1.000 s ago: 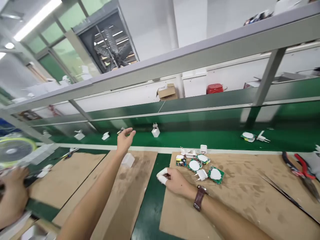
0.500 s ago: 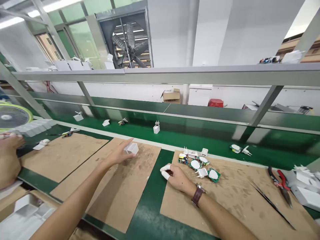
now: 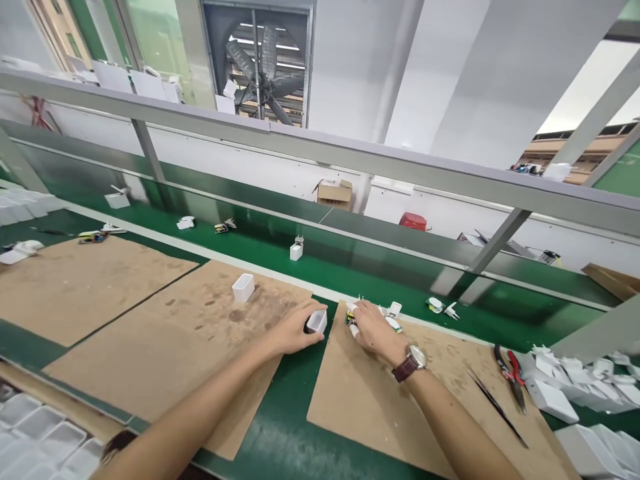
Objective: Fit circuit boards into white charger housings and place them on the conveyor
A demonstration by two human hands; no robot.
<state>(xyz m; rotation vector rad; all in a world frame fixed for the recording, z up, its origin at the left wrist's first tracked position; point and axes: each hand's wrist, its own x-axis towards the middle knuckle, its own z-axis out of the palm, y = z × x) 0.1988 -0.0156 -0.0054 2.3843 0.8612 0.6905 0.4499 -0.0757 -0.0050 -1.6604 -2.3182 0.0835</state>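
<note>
My left hand (image 3: 295, 330) holds a small open white box (image 3: 317, 322) between thumb and fingers, over the green strip between two cardboard sheets. Another white box (image 3: 243, 287) stands on the middle cardboard (image 3: 165, 353). My right hand (image 3: 373, 325), with white covers on its fingertips and a watch on the wrist, closes on a small circuit board (image 3: 349, 319) at the back left corner of the right cardboard (image 3: 360, 393). Beside it lie a round-topped board (image 3: 393, 324) and a white plug cover (image 3: 395, 309), partly hidden by the hand.
Tweezers (image 3: 497, 407) and red-handled pliers (image 3: 515, 380) lie at right, near piled white casings (image 3: 553, 400). Loose parts sit on the green belt (image 3: 260, 247). A metal shelf rail (image 3: 320, 147) crosses above. White boxes (image 3: 37, 427) fill the lower left.
My left hand has moved right with a white box, and another box now stands on the middle cardboard. My right hand has reached to the boards. The view has shifted; the other person's hand is out of view.
</note>
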